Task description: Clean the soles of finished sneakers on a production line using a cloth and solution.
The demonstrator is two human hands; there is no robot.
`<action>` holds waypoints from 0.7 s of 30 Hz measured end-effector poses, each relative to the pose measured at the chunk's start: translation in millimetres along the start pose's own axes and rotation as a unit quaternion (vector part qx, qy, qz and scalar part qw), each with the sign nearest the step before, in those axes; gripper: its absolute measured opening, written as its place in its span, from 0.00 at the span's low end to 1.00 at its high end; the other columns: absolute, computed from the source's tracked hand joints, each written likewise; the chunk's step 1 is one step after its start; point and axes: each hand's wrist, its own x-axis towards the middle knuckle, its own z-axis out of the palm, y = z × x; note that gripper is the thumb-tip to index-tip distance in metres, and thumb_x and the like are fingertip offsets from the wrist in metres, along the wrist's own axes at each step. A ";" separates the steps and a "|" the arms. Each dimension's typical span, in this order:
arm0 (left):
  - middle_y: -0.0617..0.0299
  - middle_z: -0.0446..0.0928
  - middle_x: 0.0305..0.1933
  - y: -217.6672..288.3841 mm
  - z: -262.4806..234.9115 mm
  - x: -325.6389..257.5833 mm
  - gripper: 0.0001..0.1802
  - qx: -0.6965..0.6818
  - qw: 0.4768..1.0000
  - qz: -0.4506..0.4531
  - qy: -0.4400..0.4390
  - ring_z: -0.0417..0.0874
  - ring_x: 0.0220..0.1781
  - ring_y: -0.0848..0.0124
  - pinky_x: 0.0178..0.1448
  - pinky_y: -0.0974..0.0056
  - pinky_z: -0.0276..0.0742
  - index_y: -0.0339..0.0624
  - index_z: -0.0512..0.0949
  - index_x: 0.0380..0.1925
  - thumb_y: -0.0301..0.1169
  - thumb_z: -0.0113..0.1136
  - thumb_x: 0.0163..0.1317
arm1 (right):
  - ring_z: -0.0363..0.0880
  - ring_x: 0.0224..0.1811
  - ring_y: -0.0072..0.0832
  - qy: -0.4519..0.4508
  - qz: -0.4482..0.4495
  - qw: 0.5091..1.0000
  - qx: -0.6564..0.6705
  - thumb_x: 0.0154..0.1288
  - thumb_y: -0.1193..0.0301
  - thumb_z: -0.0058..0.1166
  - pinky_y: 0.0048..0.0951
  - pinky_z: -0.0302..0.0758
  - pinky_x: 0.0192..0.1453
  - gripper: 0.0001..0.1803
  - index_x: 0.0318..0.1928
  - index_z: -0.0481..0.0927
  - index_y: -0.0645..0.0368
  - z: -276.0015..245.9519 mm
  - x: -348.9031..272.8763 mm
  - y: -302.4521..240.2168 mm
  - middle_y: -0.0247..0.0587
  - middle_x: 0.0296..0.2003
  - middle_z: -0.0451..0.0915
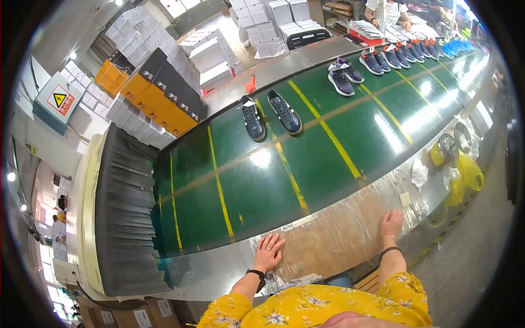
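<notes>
My left hand [268,252] lies flat with fingers apart at the left end of a cardboard sheet [333,232] covered in clear plastic. It holds nothing. Near the sheet's right end rests my right hand [392,223], its fingers curled in loosely, with nothing visible in them. Beyond both hands, out of their touch, a pair of dark sneakers with white stripes stands on the green conveyor belt [246,186]: the left shoe [252,119] and the right shoe [285,113]. Farther right on the belt is a purple and dark pair of running shoes [342,82].
Several more shoes [391,57] line the far belt. A dark strip curtain [128,213] hangs at the tunnel mouth on the left. Right of my hands are a yellow-labelled can [442,152], a yellow plastic bag [465,174] and crumpled paper [419,172]. A co-worker [385,13] is at the far side.
</notes>
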 end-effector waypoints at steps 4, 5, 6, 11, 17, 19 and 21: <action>0.64 0.68 0.71 10.0 -2.6 5.0 0.28 0.001 1.000 -0.002 0.001 0.64 0.74 0.60 0.76 0.49 0.56 0.62 0.74 0.62 0.37 0.60 0.58 | 0.69 0.45 0.49 -0.005 -0.004 1.000 -0.014 0.65 0.70 0.53 0.49 0.66 0.53 0.09 0.33 0.70 0.62 -5.5 3.8 2.0 0.50 0.37 0.70; 0.64 0.69 0.70 14.8 -2.6 10.6 0.25 -0.006 1.000 -0.002 0.004 0.65 0.72 0.61 0.74 0.49 0.59 0.60 0.76 0.60 0.35 0.59 0.59 | 0.69 0.45 0.46 0.010 -0.013 1.000 -0.021 0.66 0.70 0.52 0.47 0.67 0.54 0.09 0.32 0.69 0.61 -7.0 4.7 6.0 0.48 0.37 0.69; 0.64 0.69 0.70 7.4 -9.1 21.4 0.25 -0.004 1.000 -0.003 0.005 0.65 0.72 0.61 0.74 0.49 0.59 0.60 0.76 0.60 0.35 0.59 0.59 | 0.69 0.45 0.46 0.011 -0.014 1.000 -0.018 0.66 0.70 0.52 0.47 0.67 0.54 0.09 0.32 0.69 0.61 -2.0 6.0 -0.6 0.48 0.37 0.69; 0.60 0.81 0.42 -26.2 -17.8 110.1 0.14 -0.243 0.964 -0.099 -0.027 0.81 0.46 0.62 0.51 0.56 0.77 0.52 0.81 0.50 0.28 0.57 0.64 | 0.69 0.43 0.47 0.023 -0.022 0.999 -0.040 0.68 0.70 0.51 0.47 0.67 0.53 0.10 0.32 0.69 0.62 -4.7 7.5 -3.8 0.49 0.35 0.68; 0.55 0.80 0.41 -117.4 -3.4 284.5 0.22 -0.663 0.616 -0.424 0.019 0.83 0.39 0.63 0.43 0.63 0.82 0.38 0.69 0.61 0.33 0.55 0.70 | 0.78 0.36 0.44 -0.132 -0.014 0.972 0.192 0.72 0.69 0.52 0.40 0.74 0.43 0.09 0.40 0.77 0.63 18.8 35.2 -61.3 0.48 0.34 0.79; 0.46 0.76 0.48 -174.2 -2.4 316.4 0.28 -0.784 0.425 -0.446 0.074 0.81 0.43 0.59 0.47 0.60 0.83 0.36 0.63 0.64 0.35 0.57 0.69 | 0.82 0.36 0.35 -0.271 0.017 0.913 0.305 0.73 0.65 0.53 0.33 0.77 0.40 0.12 0.47 0.79 0.61 34.1 71.3 -146.5 0.46 0.38 0.83; 0.35 0.71 0.55 -169.6 2.1 373.2 0.38 -0.805 0.323 -0.469 0.168 0.81 0.49 0.52 0.51 0.54 0.84 0.38 0.51 0.72 0.32 0.59 0.67 | 0.83 0.36 0.27 -0.330 0.194 0.790 0.479 0.75 0.61 0.53 0.27 0.79 0.41 0.16 0.52 0.78 0.61 68.0 106.5 -195.7 0.44 0.39 0.84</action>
